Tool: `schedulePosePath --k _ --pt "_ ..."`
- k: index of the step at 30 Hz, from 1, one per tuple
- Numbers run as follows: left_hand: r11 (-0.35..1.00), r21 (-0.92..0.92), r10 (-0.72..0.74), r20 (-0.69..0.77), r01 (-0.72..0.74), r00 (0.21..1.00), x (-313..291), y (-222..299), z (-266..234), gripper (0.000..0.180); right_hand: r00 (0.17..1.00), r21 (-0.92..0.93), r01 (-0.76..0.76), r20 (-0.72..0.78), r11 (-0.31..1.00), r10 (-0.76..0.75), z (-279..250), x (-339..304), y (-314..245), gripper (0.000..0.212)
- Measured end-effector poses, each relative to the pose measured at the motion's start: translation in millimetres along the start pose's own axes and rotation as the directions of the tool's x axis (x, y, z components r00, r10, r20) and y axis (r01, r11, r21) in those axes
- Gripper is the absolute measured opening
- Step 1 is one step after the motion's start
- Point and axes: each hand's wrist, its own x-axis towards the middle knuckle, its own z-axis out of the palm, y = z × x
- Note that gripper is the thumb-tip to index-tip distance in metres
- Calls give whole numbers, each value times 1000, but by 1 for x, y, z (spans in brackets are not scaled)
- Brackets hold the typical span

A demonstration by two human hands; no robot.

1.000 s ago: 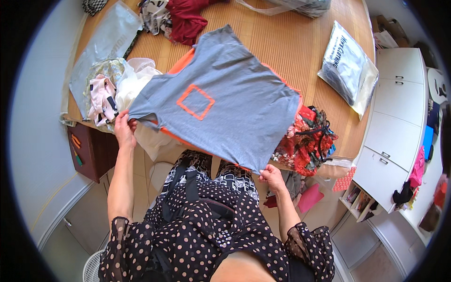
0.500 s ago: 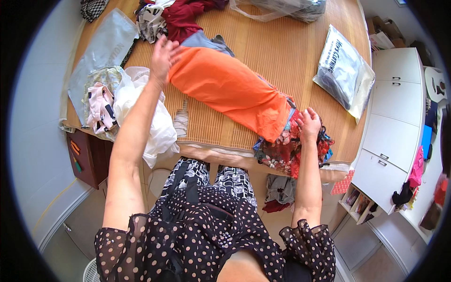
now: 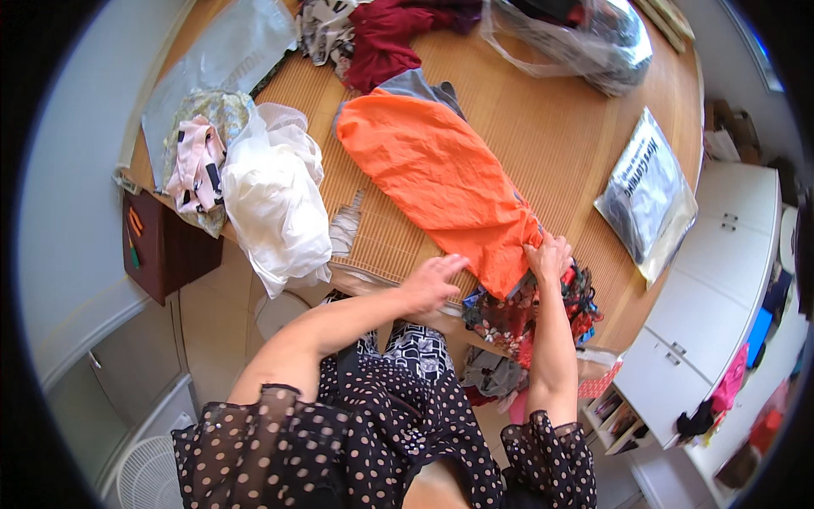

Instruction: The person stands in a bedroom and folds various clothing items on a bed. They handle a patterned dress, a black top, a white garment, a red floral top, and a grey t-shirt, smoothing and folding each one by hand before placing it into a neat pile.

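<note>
An orange garment with a grey edge lies stretched slantwise across the mat-covered bed, its near end at the front. My right hand is closed on the garment's near right corner, fingers bent into the cloth. Just left of that end, my left hand hovers over the bed's front edge with fingers stretched out and nothing in them. Under and beside my right hand sits a bunched red floral garment, partly covered by the orange cloth.
White plastic bags and a pink patterned cloth lie at left. Dark red clothing is at the far side, near a clear bag of clothes. A packaged garment lies right, beside white cabinets.
My left hand has come from the garment's far end toward the front edge. My right hand has closed on the orange cloth's near corner. The whole view has shifted and tilted slightly.
</note>
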Motion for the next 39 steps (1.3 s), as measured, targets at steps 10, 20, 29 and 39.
schedulePosePath --k 10,20,29,39 --pt "931 -330 -274 -355 154 894 31 1 -29 51 915 977 -208 209 39 -344 -83 23 -87 26" --pt "859 -120 -424 -713 499 559 -3 -98 -122 61 935 288 313 70 905 -346 -23 115 -80 18" --pt "836 339 -361 -251 431 898 63 -131 -104 59 875 -105 208 464 972 -137 -6 105 -72 51" --pt "887 155 -388 -258 434 885 76 -164 -168 38 869 -121 186 484 975 -106 4 106 -85 47"
